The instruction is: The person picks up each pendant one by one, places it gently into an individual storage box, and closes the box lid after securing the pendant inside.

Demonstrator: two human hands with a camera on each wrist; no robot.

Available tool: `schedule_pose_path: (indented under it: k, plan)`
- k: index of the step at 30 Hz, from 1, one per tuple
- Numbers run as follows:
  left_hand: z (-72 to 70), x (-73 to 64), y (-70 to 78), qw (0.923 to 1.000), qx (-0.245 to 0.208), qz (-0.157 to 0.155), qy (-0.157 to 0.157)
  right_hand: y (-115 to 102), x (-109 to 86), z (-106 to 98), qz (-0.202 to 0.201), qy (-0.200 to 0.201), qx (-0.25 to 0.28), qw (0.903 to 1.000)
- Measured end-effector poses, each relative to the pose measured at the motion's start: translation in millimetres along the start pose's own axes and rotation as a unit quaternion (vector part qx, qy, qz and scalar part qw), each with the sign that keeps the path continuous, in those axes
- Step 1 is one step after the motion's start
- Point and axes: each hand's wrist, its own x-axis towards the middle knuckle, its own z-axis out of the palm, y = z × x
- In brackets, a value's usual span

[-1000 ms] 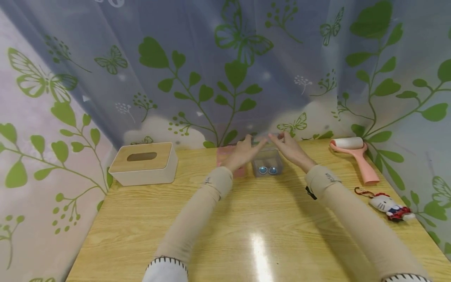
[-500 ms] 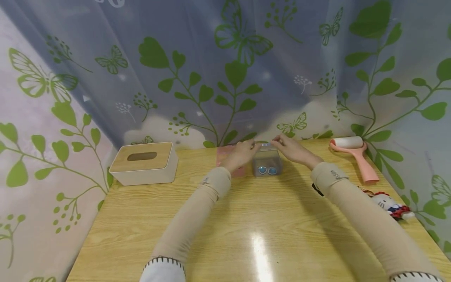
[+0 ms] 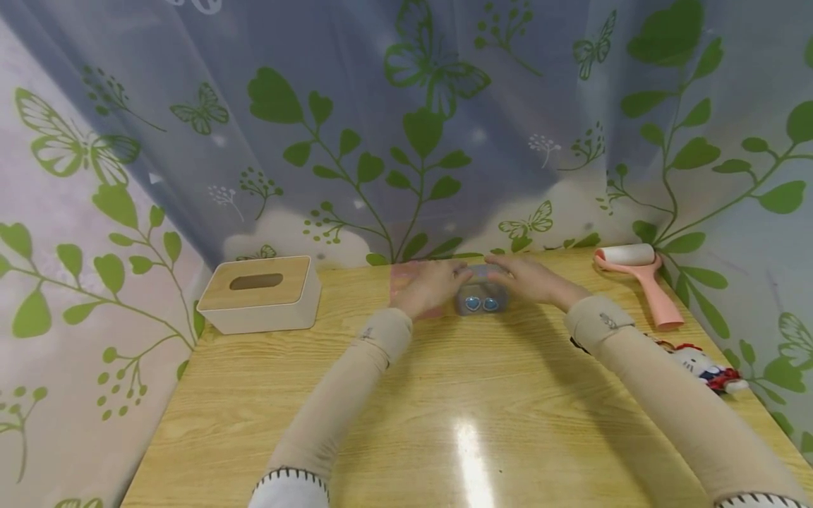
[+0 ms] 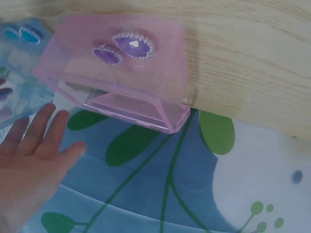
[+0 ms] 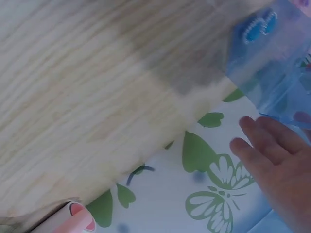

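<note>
A translucent blue box (image 3: pixel 481 305) with two blue gems ringed in small beads stands at the table's back edge. Beside it on the left is a translucent pink box (image 4: pixel 121 73) with two purple gems; its side facing the curtain looks open in the left wrist view. My left hand (image 3: pixel 435 283), fingers extended, is at the blue box's left side, in front of the pink box. On the other side hovers my right hand (image 5: pixel 279 158), fingers loosely straight at the blue box's edge. Whether the fingertips touch the box, I cannot tell.
A tissue box (image 3: pixel 260 295) with a wooden top stands at the back left. On the right lie a pink lint roller (image 3: pixel 648 282) and a plush cat charm (image 3: pixel 705 367), partly behind my right sleeve. A patterned curtain (image 3: pixel 356 106) hangs directly behind the table.
My fingertips, nearly meeting above the blue box's back a second ago, have drawn apart. Both hands now sit lower, at either side of the box.
</note>
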Motion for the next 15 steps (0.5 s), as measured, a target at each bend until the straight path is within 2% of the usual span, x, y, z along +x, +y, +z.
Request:
schedule_pose_path:
  k: [2,5,8,10,13,15]
  plan:
    - [3.4,-1.1,0.0,0.9994,0.035,0.001,-0.004,1.7,-2.4,3.9,-0.002,0.012,-0.023,0.9997]
    - [12.3,-1.4,-0.2,0.9954,0.095,0.012,0.011,2.8,-5.8,11.3,-0.004,0.029,-0.061,0.9977]
    - [24.2,1.1,-1.3,0.9838,0.164,0.037,0.061,4.2,-7.8,19.9,-0.017,0.05,-0.095,0.9941]
    - [31.3,1.6,-2.0,0.975,0.2,0.041,0.086,6.1,-9.2,25.1,-0.022,0.063,-0.104,0.9923]
    - [39.2,1.3,-2.7,0.963,0.24,0.044,0.114,9.2,-11.3,31.7,-0.033,0.083,-0.117,0.9892]
    - [42.8,0.7,-3.1,0.9587,0.252,0.044,0.123,11.0,-12.3,35.5,-0.04,0.093,-0.126,0.9868]
